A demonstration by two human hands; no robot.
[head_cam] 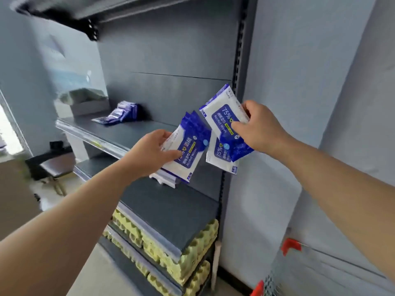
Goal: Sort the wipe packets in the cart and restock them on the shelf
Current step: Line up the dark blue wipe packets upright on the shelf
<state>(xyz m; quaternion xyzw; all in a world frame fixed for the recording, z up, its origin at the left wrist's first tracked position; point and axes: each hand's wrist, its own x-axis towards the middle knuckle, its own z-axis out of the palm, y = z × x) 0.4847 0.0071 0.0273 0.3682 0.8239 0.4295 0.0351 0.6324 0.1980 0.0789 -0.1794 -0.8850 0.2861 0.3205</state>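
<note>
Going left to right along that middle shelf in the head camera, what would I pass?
Grey box → blue packet pile → left hand → left-hand packets → right-hand packets → right hand.

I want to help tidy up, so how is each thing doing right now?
left hand, gripping a bunch of wipe packets in the air.
right hand, pinching two wipe packets, fanned apart.
row of packets, leaning over on the shelf.
egg trays, stacked down low.
cart, only a corner shows.
</note>
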